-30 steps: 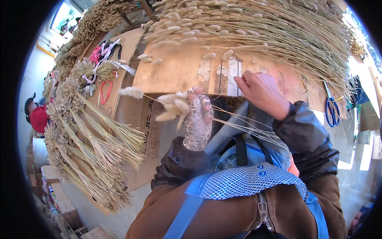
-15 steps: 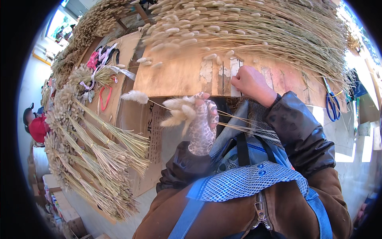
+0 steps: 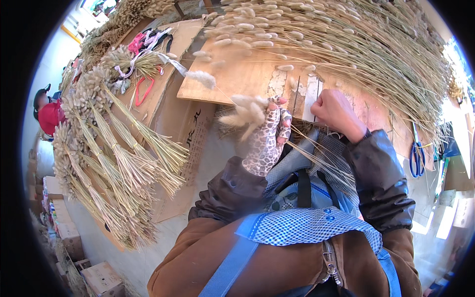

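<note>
In my left hand, wearing a leopard-print glove, is a small bunch of bunny-tail grass. The fluffy heads stick out to the left, one head standing farther out than the others, and the thin stems run to the right over my lap. My right hand is closed in a fist at the front edge of a wooden board, beside a whitish worn patch with thin dark strips. What its fingers hold, if anything, is hidden.
Loose bunny-tail grass covers the board's far side. Tied bundles lie on cardboard at left, near pink, white and black strips. Blue-handled scissors sit at the right edge. A person in red is far left.
The view has shifted, so the board and bundles sit differently. My left hand still grips the grass, now nearer my right hand. My right hand stays closed at the board's edge.
</note>
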The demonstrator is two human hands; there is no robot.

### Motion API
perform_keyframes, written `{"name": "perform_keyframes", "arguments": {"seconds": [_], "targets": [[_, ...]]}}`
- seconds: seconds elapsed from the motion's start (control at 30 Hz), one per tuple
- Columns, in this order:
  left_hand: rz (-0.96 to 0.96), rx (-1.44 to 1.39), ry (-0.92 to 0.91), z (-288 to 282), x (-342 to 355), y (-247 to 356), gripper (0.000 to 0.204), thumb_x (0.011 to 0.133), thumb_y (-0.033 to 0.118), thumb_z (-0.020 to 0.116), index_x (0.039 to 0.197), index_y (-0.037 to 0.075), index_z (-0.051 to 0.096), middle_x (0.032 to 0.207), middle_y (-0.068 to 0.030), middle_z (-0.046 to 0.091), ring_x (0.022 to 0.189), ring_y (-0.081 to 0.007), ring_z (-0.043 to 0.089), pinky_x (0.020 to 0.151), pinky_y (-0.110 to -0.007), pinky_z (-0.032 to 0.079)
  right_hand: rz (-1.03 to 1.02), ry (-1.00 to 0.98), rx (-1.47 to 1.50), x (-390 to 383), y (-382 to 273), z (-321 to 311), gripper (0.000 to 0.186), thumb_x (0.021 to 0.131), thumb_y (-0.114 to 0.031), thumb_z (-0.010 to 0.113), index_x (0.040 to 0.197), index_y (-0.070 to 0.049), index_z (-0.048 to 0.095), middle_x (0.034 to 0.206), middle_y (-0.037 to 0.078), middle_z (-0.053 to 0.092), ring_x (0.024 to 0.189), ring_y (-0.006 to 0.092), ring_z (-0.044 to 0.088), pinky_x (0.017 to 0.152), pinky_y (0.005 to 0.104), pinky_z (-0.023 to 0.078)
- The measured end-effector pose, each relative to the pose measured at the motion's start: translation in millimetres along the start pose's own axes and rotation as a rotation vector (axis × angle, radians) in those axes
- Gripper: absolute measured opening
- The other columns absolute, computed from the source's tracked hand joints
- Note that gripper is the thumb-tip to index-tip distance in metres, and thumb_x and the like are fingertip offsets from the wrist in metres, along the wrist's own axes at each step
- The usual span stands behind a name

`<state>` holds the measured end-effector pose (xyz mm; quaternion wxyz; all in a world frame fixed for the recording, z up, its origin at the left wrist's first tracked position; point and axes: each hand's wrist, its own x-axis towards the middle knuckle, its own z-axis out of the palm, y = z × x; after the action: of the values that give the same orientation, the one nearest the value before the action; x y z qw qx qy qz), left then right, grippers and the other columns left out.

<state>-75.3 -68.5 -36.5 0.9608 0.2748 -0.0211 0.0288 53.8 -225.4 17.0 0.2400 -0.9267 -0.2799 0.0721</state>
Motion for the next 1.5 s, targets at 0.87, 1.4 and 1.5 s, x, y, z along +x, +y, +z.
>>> {"name": "perform_keyframes", "arguments": {"seconds": [0.87,1.4,1.5], "targets": [[-0.079,0.250,0.027,18.0,-8.5,1.1,0.045,0.088,0.020,0.064,0.127,0.004,0.048,0.073,0.0020,0.049,0.057,-0.0028,0.042,0.046,-0.013,0.032,-0.554,0.351,-0.077,-88.2,-37.9,-54.6,0.013,0.083,-0.006,0.063,0.093,-0.001,0.057,0.075,0.013,0.058,0.068,0.0308,0.058,0.062,0.0381,0.046],[-0.184,0.308,0.044,-17.0,-2.8,-13.3,0.018,0.091,0.020,0.060,0.103,0.007,0.058,0.076,-0.0016,0.054,0.057,-0.0045,0.044,0.044,-0.015,0.031,-0.527,0.070,0.463,-17.8,-76.0,-8.7,0.019,0.086,-0.016,0.058,0.079,0.000,0.063,0.072,0.018,0.059,0.069,0.0364,0.057,0.061,0.0411,0.045],[-0.026,0.506,-0.031,-14.2,-4.1,-12.7,0.019,0.095,0.024,0.054,0.103,0.007,0.056,0.072,-0.0015,0.053,0.052,-0.0040,0.040,0.043,-0.016,0.028,-0.506,0.003,0.521,-11.7,-83.6,-7.0,0.019,0.086,-0.017,0.058,0.079,0.001,0.063,0.072,0.018,0.060,0.067,0.0370,0.057,0.059,0.0415,0.045]]}}
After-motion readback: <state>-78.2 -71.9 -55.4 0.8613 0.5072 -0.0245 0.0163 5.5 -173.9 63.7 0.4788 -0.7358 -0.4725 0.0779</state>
